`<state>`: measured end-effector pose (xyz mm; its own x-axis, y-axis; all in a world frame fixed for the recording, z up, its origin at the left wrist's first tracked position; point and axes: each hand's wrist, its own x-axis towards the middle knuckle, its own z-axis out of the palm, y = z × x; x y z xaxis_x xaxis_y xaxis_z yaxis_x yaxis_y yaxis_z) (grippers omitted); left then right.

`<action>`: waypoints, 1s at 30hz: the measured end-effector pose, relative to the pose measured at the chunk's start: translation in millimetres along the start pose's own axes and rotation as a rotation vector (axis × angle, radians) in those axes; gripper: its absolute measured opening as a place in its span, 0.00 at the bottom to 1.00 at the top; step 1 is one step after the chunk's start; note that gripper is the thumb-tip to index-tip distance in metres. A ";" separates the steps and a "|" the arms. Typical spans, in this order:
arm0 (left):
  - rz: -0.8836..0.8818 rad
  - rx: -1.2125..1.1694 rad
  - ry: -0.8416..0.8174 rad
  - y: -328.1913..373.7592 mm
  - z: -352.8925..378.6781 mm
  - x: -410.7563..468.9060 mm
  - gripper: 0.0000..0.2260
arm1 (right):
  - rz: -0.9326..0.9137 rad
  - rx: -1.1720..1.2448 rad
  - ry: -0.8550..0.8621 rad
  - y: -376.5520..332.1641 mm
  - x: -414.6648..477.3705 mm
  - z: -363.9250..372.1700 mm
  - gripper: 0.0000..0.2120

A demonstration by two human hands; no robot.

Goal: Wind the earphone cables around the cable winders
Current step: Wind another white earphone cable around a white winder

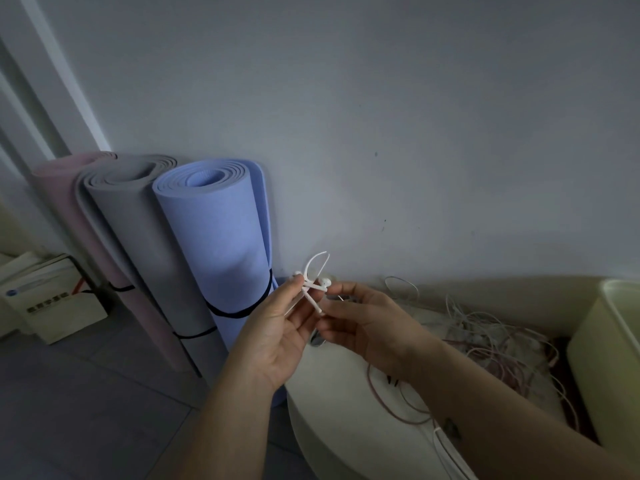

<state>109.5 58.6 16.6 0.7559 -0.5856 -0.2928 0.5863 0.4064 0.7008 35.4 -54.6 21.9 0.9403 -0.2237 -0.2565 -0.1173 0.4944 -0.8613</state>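
Observation:
A pair of white earphones (313,289) is held up in front of me, its two stems crossed and a loop of white cable arching above them. My left hand (277,336) pinches the earphones from the left with thumb and fingertips. From the right, my right hand (367,327) pinches the lower stem and cable. A small dark grey object (317,340) shows between the palms; I cannot tell whether it is a cable winder. A tangle of white and pink earphone cables (485,344) lies on the round white table (346,431) to the right.
Three rolled mats, pink (69,174), grey (138,230) and blue (214,237), stand against the wall at left. A pale green bin (609,358) stands at the right edge. Paper bags (52,299) sit on the floor at far left.

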 end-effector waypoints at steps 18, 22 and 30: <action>0.070 0.113 -0.156 -2.2 6.8 -4.4 0.11 | 0.009 0.282 0.056 4.0 0.1 6.0 0.07; 0.104 0.164 -0.148 -2.9 7.5 -5.1 0.12 | -0.033 0.249 0.087 6.1 -0.9 8.1 0.08; 0.166 0.178 -0.107 -5.2 9.7 -3.8 0.08 | -0.173 -0.054 0.145 2.4 -2.2 7.4 0.09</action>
<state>100.7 51.9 20.3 0.7965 -0.5963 -0.1007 0.3895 0.3785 0.8397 35.5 -46.7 23.7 0.8927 -0.4215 -0.1595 0.0213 0.3929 -0.9193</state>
